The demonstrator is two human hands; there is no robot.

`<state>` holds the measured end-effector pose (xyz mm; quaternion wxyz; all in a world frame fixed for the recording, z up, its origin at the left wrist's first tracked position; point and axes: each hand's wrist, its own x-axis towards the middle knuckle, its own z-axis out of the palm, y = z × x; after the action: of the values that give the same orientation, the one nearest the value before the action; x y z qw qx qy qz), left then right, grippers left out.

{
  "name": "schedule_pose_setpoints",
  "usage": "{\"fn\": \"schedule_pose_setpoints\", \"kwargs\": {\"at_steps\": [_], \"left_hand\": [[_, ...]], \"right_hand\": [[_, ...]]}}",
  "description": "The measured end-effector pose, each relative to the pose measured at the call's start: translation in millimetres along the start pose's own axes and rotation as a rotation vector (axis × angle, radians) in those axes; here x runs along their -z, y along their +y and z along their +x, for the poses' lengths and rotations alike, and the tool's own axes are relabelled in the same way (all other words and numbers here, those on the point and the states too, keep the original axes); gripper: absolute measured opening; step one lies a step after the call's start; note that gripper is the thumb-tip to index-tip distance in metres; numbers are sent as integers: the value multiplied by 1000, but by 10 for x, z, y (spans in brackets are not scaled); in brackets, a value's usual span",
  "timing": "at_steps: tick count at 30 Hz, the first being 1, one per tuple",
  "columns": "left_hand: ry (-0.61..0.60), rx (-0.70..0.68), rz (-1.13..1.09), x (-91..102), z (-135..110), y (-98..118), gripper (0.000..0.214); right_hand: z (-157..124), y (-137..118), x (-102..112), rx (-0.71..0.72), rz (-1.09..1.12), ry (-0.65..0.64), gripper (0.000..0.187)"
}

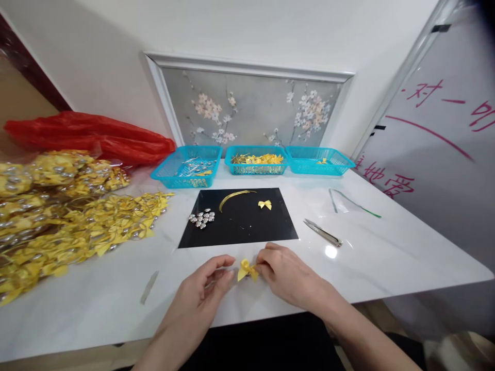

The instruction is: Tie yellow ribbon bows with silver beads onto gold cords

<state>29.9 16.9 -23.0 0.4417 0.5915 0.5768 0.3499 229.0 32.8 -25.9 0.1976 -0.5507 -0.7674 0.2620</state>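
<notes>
Between my two hands, close to the table's front edge, is a yellow ribbon bow [246, 270]. The fingers of my right hand [284, 273] pinch its right side. My left hand [209, 288] is just left of the bow, thumb and fingertips a little apart, with a small gap to the ribbon. Beyond them lies a black mat [240, 226]. On it are a cluster of silver beads [201, 218], a bundle of thin gold wire ties [234, 196] and a second yellow bow [265, 205].
Three blue baskets [185, 180] stand along the wall; the middle one holds yellow bows [263, 159]. Thread snips [324, 233] lie right of the mat, near a green-tipped strip [358, 205]. Many finished yellow bows [96, 226] pile up at left, before a red bag [88, 136].
</notes>
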Motion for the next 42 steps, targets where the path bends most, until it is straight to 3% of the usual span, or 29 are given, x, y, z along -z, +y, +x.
{"fn": "schedule_pose_setpoints", "kwargs": {"at_steps": [7, 15, 22, 30, 36, 42], "left_hand": [[214, -144, 267, 97, 160, 183, 24], [403, -296, 613, 204, 594, 541, 20], [251, -331, 840, 255, 1379, 727, 29], [-5, -466, 958, -252, 2283, 640, 32], [-68, -497, 1029, -440, 2554, 585, 33], [1, -486, 973, -479, 2596, 612, 34]], "right_hand": [[-12, 32, 84, 11, 86, 130, 20], [-110, 208, 55, 84, 432, 547, 36], [-250, 269, -8, 16, 785, 650, 29], [-273, 412, -176, -63, 962, 689, 35], [-255, 470, -213, -76, 1016, 636, 36], [-247, 497, -205, -67, 1044, 593, 36]]}}
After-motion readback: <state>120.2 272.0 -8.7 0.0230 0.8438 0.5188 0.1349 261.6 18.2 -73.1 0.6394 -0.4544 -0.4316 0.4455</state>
